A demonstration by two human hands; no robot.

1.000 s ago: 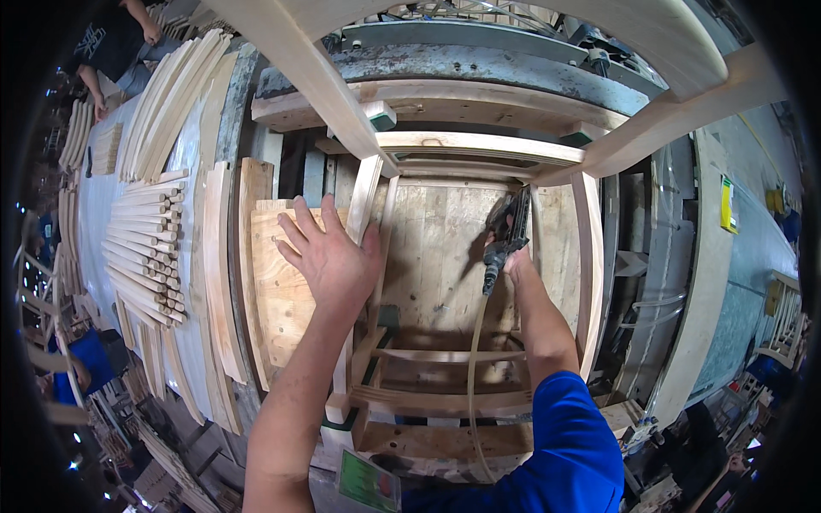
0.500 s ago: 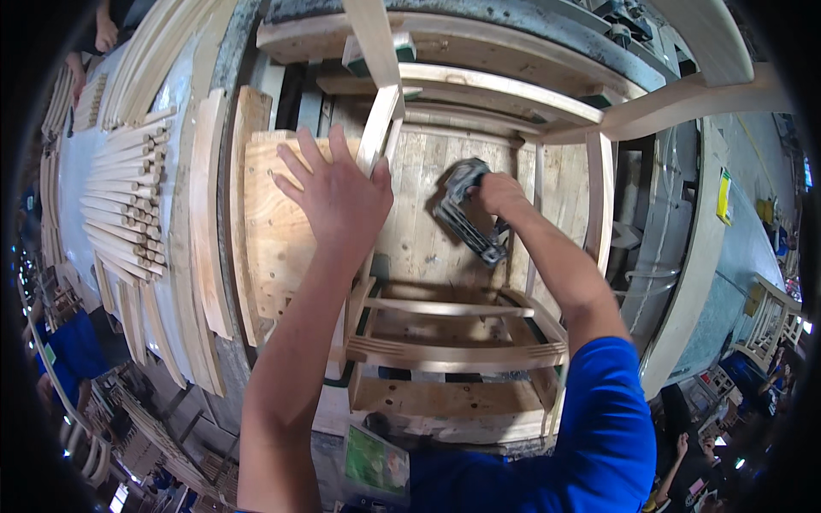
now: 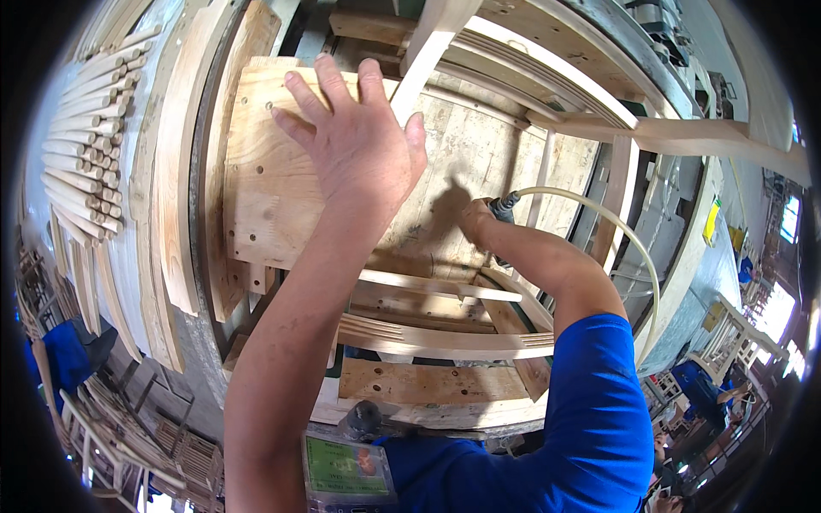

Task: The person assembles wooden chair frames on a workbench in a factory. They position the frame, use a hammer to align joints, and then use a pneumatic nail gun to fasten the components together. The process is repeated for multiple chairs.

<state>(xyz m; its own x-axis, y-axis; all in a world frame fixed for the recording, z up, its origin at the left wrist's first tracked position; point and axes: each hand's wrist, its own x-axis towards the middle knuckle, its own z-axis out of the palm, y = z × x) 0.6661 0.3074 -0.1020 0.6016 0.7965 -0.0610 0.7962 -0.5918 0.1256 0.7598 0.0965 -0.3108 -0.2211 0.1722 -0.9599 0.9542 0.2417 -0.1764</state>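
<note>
A: Where are things placed?

B: The wooden frame (image 3: pixel 445 340) may be taken as the landmark. A hose-fed tool (image 3: pixel 504 207) is held over the frame's opening, toward its right side; below, through that opening, a planked base (image 3: pixel 462 141) is seen.

A: And the hands?

B: The tool is clamped in the right hand (image 3: pixel 481 224), with the fingers curled around it. The left hand (image 3: pixel 359 141) is seen beside the frame's left post (image 3: pixel 432 47), back upward, its fingers spread apart over the plywood panel (image 3: pixel 269 171) to the left of the frame. Whether the frame is pressed by it cannot be told.

A: How is the tool best handled here?

B: A full grip is advised, with the wrist lined up behind the tool. Its nose is hidden, partly by the right forearm (image 3: pixel 556 269), so contact with the frame cannot be judged; the tip should be brought into sight before the tool is worked.

A: And the pale hose (image 3: pixel 633 234)?

B: It is looped over the frame's right side. Slack should be allowed, so that the tool is not tugged askew.

A: Is anything asked of the free hand?

B: Steadying, probably: a flat palm against the frame's left side, fingers well out of the tool's line.
</note>
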